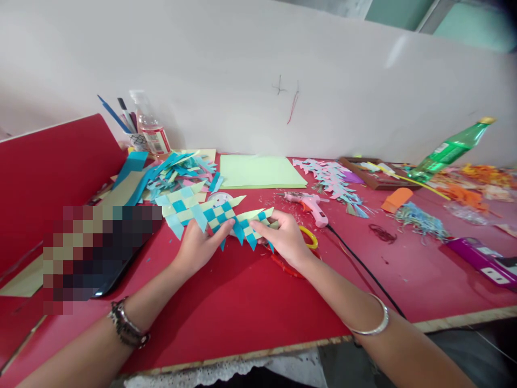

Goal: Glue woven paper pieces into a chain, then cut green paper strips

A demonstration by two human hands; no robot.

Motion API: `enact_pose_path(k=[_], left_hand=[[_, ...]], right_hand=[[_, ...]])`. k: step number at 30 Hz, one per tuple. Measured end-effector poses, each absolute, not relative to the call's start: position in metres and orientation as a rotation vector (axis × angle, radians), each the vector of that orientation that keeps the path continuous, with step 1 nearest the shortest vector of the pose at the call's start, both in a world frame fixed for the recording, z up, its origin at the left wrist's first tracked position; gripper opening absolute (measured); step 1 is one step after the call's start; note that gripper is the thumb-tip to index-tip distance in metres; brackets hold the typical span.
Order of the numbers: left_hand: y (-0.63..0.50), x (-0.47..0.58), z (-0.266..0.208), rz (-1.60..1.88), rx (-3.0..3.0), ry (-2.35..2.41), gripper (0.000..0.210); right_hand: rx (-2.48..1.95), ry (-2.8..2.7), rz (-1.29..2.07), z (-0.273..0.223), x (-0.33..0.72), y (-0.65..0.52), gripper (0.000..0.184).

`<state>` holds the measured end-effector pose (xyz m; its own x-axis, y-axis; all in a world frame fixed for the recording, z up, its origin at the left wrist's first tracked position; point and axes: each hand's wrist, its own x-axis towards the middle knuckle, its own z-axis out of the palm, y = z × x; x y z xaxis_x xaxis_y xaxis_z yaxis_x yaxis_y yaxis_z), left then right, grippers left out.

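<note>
A woven paper strip [221, 215] in blue and pale yellow-green checks, with pointed ends along its edges, is held above the red table. My left hand [200, 242] pinches it near the middle, thumb on top. At its right end my right hand [285, 237] grips it between thumb and fingers. More woven paper in lighter blue and yellow [180, 207] extends to the left of my left hand; whether it is one piece with the strip I cannot tell. Behind the strip, a white round object [220, 198] is partly hidden. Yellow-and-red scissors [309, 237] lie beside my right hand, partly covered.
A pink glue gun [309, 205] with a black cord lies right of centre. Cut paper strips [181, 172] are heaped back left, near a plastic bottle [151, 129]. Green sheets [260, 171] lie at the back. A green bottle [452, 151] leans at right, above a purple power strip [480, 261].
</note>
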<state>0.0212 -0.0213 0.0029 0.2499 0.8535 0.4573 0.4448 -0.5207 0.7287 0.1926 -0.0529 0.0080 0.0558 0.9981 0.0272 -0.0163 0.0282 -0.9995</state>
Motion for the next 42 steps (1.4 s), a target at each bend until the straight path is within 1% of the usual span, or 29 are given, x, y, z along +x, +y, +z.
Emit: enact_pose_path(k=[4,5,10,13,32,42], left_hand=[[-0.0214,0.0228,0.0063,1.262,1.972,1.214,0.026],[-0.0216,0.0233,0.0076,1.279,1.948,1.21,0.025],[-0.0242,0.0243,0.0108,1.268,1.951,1.171,0.026],[-0.0247,0.0238,0.008,1.249,1.951,1.179,0.025],[-0.026,0.0248,0.0039,1.201,1.996,1.183,0.026],[-0.027,0.0257,0.0056,1.173,1.968,1.202,0.025]], right_hand=[[-1.01,-0.976,1.247,0.0047,0.1936,-0.0478,0.037],[-0.985,-0.951,1.282,0.0039,0.1935,-0.047,0.037],[-0.956,-1.06,1.372,0.0022,0.1896,-0.0497,0.02],[-0.997,-1.093,1.335,0.0022,0.1884,-0.052,0.016],[-1.091,-0.958,1.325,-0.0002,0.1859,-0.0523,0.021],[-1.122,-0.969,1.304,0.002,0.186,-0.0536,0.021]])
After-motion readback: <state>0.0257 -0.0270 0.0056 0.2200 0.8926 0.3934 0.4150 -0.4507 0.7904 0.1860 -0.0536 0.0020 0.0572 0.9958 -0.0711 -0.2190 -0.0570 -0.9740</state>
